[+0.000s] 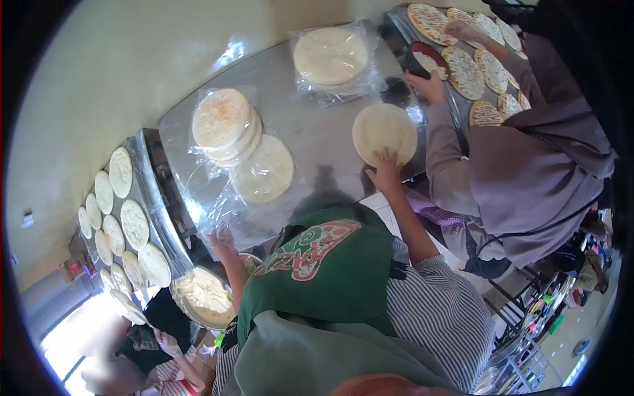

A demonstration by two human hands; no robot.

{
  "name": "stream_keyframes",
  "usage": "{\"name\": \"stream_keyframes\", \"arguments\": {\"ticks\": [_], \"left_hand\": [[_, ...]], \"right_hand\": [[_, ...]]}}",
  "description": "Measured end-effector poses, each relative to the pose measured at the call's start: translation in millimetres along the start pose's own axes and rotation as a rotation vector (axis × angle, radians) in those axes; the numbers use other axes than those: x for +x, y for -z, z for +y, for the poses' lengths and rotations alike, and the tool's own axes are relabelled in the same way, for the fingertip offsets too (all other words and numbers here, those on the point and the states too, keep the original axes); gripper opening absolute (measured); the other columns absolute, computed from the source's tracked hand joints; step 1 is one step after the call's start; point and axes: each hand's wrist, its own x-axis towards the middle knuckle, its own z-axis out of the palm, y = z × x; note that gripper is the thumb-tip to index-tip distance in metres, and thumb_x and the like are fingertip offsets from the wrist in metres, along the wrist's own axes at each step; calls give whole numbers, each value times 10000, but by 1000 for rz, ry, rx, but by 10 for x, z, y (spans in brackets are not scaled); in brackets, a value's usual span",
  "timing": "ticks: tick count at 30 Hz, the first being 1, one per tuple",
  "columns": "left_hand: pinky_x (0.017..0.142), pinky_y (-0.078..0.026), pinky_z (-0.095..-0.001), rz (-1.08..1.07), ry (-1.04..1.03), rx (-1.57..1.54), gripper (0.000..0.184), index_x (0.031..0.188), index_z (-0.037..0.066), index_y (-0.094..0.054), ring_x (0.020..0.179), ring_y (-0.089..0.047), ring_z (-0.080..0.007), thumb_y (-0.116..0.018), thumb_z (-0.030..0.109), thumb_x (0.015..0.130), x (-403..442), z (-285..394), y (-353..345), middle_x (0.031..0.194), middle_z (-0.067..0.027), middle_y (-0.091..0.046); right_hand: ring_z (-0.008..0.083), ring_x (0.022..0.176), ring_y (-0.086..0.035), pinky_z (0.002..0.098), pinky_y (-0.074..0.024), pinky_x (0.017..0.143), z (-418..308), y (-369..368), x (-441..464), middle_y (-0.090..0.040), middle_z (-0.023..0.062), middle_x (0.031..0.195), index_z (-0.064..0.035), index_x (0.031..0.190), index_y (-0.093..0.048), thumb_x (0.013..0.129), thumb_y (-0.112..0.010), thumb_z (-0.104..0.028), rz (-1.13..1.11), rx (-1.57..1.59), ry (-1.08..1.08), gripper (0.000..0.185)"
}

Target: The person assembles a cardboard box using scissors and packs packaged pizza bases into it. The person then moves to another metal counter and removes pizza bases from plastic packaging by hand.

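Note:
My right hand (387, 170) lies with fingers spread on the near edge of a round pizza base (384, 132) on the metal table. Beside the table's left front corner, my left hand (223, 243) has its fingers closed on a clear plastic bag (224, 204), crumpled and stretching towards the bread. A single pizza base (265, 170) lies partly over that plastic. Behind it is a stack of browned bases (221, 122) in plastic. Another plastic-wrapped stack (330, 56) sits at the far side of the table.
At right, a co-worker's hand (429, 86) holds a bowl (429, 61) near several topped pizzas (463, 72). At left, several bases (135, 224) lie on another table; below, a bowl of creamy mixture (201, 297) stands near another person's hand (168, 343).

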Motion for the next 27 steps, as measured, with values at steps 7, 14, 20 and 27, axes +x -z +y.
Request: {"name": "stream_keyframes", "arguments": {"ticks": [7, 14, 20, 27], "left_hand": [[774, -487, -335, 159, -267, 5, 466, 1223, -44, -455, 927, -614, -274, -459, 336, 955, 1, 506, 565, 1084, -213, -609], [528, -409, -249, 347, -575, 238, 440, 1262, -9, -480, 581, -497, -133, -622, 142, 873, -716, 850, 243, 841, -71, -608], [614, -455, -233, 443, -993, 664, 567, 1405, 82, -348, 758, -549, -113, -539, -1, 877, -729, 973, 231, 1111, -123, -616], [607, -479, -202, -170, -649, 1074, 465, 1367, 77, -408, 809, -592, -96, -499, 32, 913, -589, 763, -737, 1275, -118, -539]], "right_hand": [[353, 1154, -469, 393, -410, 932, -1214, -570, 266, -505, 170, 1224, -69, 1228, -491, 724, -713, -311, -237, 655, 132, 601], [332, 1003, -582, 396, -442, 878, -2006, -1171, 478, -606, 194, 1038, -12, 1173, -521, 690, -728, -302, -474, 1060, -153, 601], [203, 840, -607, 328, -471, 764, -1498, -247, 588, -623, 96, 946, -18, 1024, -558, 715, -679, -140, -396, 1299, -154, 353], [177, 860, -612, 306, -492, 796, -836, 721, 709, -623, 71, 948, -44, 1039, -573, 734, -636, -29, -521, 1724, -176, 311]]}}
